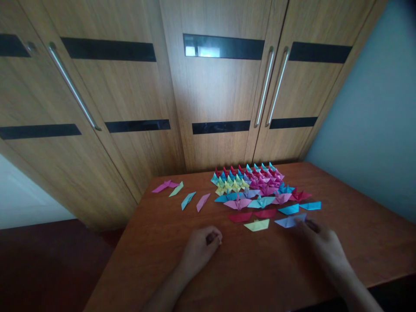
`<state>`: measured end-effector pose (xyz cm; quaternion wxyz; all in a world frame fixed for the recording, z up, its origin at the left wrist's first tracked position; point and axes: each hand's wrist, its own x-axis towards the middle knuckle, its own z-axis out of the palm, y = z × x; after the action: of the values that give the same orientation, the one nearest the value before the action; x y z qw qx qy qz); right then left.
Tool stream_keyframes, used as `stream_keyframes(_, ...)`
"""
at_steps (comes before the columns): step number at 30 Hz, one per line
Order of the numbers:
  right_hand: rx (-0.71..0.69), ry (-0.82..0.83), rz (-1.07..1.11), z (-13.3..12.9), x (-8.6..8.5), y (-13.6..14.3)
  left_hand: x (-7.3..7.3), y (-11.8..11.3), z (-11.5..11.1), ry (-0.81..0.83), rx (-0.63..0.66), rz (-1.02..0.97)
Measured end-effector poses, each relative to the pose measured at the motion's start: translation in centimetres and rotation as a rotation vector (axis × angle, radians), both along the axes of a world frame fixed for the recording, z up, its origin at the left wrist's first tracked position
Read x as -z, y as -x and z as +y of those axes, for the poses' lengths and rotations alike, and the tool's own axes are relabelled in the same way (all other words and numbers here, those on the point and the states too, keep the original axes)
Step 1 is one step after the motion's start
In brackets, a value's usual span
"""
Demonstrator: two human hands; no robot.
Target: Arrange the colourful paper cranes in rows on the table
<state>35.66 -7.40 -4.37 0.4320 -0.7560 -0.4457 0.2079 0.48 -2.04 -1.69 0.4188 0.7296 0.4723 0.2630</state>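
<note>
My right hand (320, 242) has its fingers at the right end of a lavender folded paper piece (287, 222), gripping it on the table. My left hand (201, 247) rests on the tabletop with fingers curled in to the thumb; nothing shows in it. Between the hands lies a pale yellow folded strip (257, 225). Just behind it are two red folded strips, one on the left (240, 217) and one on the right (265, 213). Two blue folded strips (289, 209) lie beyond my right hand.
Rows of small origami cranes (247, 180) in several colours stand toward the back of the brown wooden table (156, 251). Pink, green and teal folded papers (188, 201) are scattered at the left. Behind the table rises a wooden wardrobe (214, 91) with metal handles.
</note>
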Motion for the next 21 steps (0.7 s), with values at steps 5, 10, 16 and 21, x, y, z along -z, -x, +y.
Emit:
stream_keyframes(5, 0.037, 0.366, -0.412, -0.3, 0.1, -0.8, -0.3, -0.1, -0.1, -0.024, 0.010, 0.027)
stream_keyframes(10, 0.023, 0.483, -0.541, 0.0, -1.2, 1.2, -0.1, 0.0, -0.1, -0.029, 0.017, 0.029)
stream_keyframes(16, 0.012, 0.456, -0.606, 0.9, -0.8, 2.0, 0.0, 0.0, -0.1, -0.055, 0.020, 0.030)
stream_keyframes(21, 0.023, 0.453, -0.632, 1.4, -0.6, 2.8, 0.0, 0.1, 0.0, -0.052, 0.038, 0.056)
